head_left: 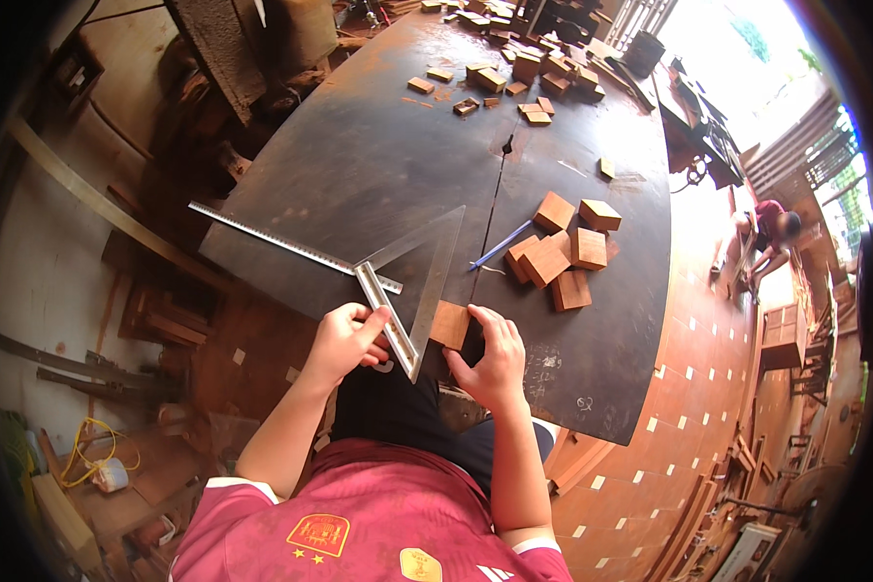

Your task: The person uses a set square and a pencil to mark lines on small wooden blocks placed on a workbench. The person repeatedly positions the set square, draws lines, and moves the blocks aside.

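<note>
Head view: left hand [344, 341] grips metal triangle square [409, 291]; right hand [490, 357] pinches small wood block [449, 324].

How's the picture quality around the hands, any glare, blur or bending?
Head view: the left hand on the metal triangle square and the right hand on the small wood block are sharp and evenly lit; daylight blows out the upper right; the long steel ruler and table edge curve from fisheye.

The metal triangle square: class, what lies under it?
The dark worktable shows beneath the metal triangle square, with a long steel ruler passing under its handle. The left hand covers the handle's near end.
</note>
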